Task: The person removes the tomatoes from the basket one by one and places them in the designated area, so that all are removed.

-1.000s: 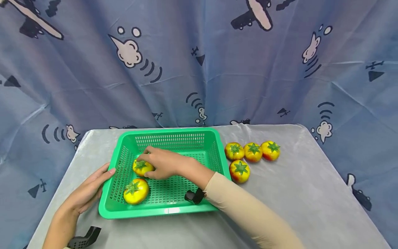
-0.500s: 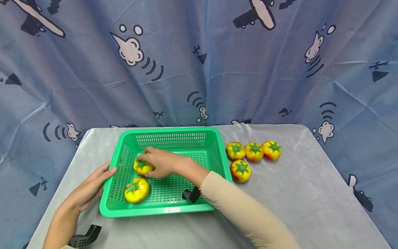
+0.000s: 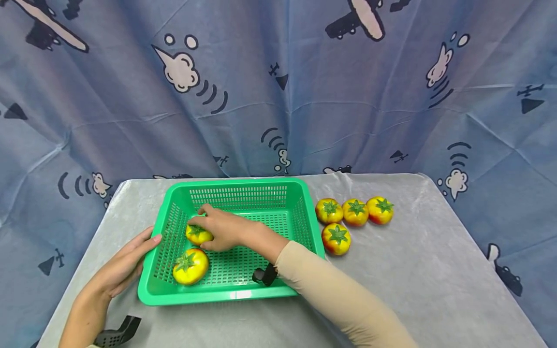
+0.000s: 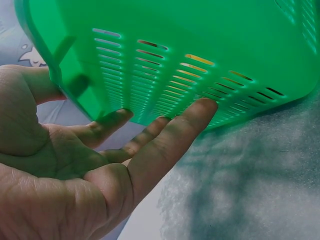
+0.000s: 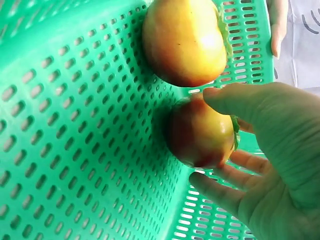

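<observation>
A green plastic basket with slotted walls stands on the table. My left hand holds its left side, thumb over the rim and fingers along the outer wall, as the left wrist view shows. Inside the basket my right hand grips a yellow-and-red tomato with a green leafy top, thumb on one side and fingers round the other. That tomato sits low, close to the left wall. A second tomato lies beside it, toward the front left corner. The right hand partly covers the gripped tomato in the head view.
Several more tomatoes lie on the table right of the basket: one in front, the others in a row behind, ending with a redder tomato. A grey cloth covers the table. A blue patterned curtain hangs behind.
My right hand and the tomato in it have shifted very slightly left. The left hand, basket and other tomatoes stay put.
</observation>
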`<state>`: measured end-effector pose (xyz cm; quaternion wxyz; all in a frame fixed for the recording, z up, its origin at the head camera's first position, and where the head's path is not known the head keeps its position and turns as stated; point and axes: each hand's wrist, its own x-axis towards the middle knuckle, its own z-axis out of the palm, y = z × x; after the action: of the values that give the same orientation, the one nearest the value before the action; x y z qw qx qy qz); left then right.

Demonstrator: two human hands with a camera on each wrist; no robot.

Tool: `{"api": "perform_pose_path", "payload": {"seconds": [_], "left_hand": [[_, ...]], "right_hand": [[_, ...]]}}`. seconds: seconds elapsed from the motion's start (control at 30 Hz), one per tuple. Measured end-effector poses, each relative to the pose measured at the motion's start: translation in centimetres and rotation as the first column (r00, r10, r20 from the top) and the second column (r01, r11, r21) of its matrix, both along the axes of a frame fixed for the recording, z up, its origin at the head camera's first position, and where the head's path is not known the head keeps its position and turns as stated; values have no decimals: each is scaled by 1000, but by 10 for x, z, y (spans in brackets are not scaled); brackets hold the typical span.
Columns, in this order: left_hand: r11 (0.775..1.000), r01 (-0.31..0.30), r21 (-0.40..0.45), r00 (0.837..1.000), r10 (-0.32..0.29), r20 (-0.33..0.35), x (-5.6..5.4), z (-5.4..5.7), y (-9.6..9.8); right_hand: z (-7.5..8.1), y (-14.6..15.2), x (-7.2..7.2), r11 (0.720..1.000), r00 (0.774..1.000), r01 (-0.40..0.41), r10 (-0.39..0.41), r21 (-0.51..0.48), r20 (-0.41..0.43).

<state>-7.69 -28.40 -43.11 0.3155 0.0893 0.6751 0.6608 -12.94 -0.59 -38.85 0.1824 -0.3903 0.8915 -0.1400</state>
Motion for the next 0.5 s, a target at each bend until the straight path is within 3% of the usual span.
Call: {"api": "perform_pose_path", "payload": {"seconds": [0.5], "left_hand": [[999, 11, 35, 1000, -11, -7, 0, -1, -1]], "right_hand": [[-4, -2, -3, 1000, 1000, 5, -6, -31, -19]]}}
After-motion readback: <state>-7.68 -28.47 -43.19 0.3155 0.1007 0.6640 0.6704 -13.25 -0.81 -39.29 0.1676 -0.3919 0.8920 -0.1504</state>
